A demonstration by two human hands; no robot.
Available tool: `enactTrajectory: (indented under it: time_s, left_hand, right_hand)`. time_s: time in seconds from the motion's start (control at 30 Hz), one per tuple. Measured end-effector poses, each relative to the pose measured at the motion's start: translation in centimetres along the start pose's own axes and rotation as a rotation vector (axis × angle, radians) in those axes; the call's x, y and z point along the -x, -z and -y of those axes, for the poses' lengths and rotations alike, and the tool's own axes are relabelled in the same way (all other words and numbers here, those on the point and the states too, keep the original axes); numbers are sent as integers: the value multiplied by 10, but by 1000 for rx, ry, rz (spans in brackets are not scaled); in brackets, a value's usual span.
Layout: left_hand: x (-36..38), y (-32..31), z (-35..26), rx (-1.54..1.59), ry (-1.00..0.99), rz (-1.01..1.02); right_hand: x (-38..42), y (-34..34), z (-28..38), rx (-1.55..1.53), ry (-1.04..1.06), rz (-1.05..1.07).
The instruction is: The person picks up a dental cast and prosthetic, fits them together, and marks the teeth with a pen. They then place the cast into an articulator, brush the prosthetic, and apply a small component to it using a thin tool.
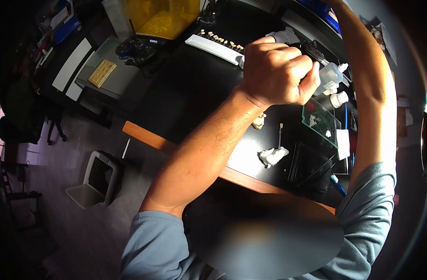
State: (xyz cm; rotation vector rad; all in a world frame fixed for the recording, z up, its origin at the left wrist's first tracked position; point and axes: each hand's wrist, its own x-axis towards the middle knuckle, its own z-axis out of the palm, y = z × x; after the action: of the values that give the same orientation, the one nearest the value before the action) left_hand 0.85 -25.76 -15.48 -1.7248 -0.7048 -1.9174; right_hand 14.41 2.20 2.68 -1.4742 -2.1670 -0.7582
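My left hand (281,70) is raised above the black bench in a closed fist, back of the hand toward me. Whatever it may hold is hidden. My right arm (369,79) stretches up along the right side, and only a sliver of the right hand shows at the top edge, its fingers out of sight. Behind the left fist lies a white tray (214,49) with a row of tooth-shaped tabs. Close to its right side are a clear squeeze bottle (331,77) and a small white jar (339,99). A small cream-coloured piece (259,122) sits partly hidden below the wrist.
A crumpled white tissue (273,157) lies near a thin stick with a pale tip (281,126). To the right are a glass plate (318,122) and a black case (310,165). A wooden edge (243,178) borders the bench; a bin (100,175) stands on the floor.
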Motion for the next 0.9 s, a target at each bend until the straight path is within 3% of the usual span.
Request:
enactTrajectory:
  time_s: [0.07, 0.2, 0.33, 0.4, 0.47, 0.57, 0.6, 0.67, 0.73, 0.9]
  left_hand:
    - [1, 0, 2, -15, -14, 24]
    - [5, -1, 3, -14, 6, 64]
    - [7, -4, 1, 9, 6, 83]
    - [4, 0, 0, 12, 27, 103]
    - [2, 2, -1, 1, 104, 85]
    - [0, 4, 0, 65, 256, 19]
    - [-1, 4, -1, 74, 329, 37]
    - [2, 3, 0, 88, 286, 62]
    - [3, 3, -3, 93, 276, 136]
    - [7, 0, -8, 141, 256, 183]
  right_hand:
    - [0, 8, -3, 12, 74, 78]
    - [-4, 13, -18, -1, 172, -32]
    - [48, 42, -15, -210, 147, -470]
    - [116, 84, 11, -381, 85, -382]
    - [173, 100, 13, -269, 87, -161]
    - [263, 103, 12, -432, 468, 45]
    - [289, 104, 23, -496, 503, 137]
    - [333, 100, 42, -330, 421, 328]
    - [350, 77, 44, -251, 396, 449]
    - [360, 66, 59, -127, 438, 494]
